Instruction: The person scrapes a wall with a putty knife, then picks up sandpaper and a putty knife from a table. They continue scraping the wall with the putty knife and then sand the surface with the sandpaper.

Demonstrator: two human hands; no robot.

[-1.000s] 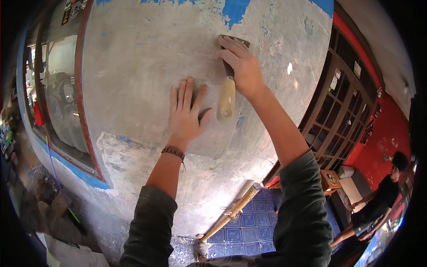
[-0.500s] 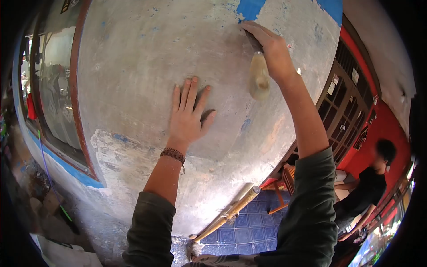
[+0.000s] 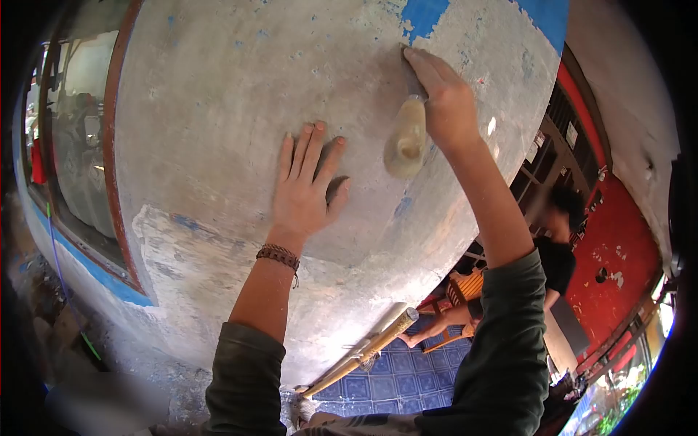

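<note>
My left hand (image 3: 309, 178) lies flat against the grey, worn wall (image 3: 211, 145), its fingers stretched upward and slightly spread. Higher up and to the right, my right hand (image 3: 449, 102) grips a scraper (image 3: 407, 142) with a pale yellowish handle that hangs downward. My fingers press along its thin dark blade, which is mostly hidden behind them and rests at the wall. Just above the blade is a patch of blue paint (image 3: 423, 16) with a ragged lower edge. Smaller blue flecks dot the plaster around.
A window with a brown frame (image 3: 110, 131) is at the left. At the lower right, a person in a black shirt (image 3: 558, 265) is beside a wooden chair (image 3: 465, 287) on blue floor tiles (image 3: 396, 374). A bamboo pole (image 3: 363, 352) leans by the wall's base.
My right hand and the scraper have shifted slightly lower, and the handle swings left. My left hand stays on the wall. The person in black has moved left, towards the chair.
</note>
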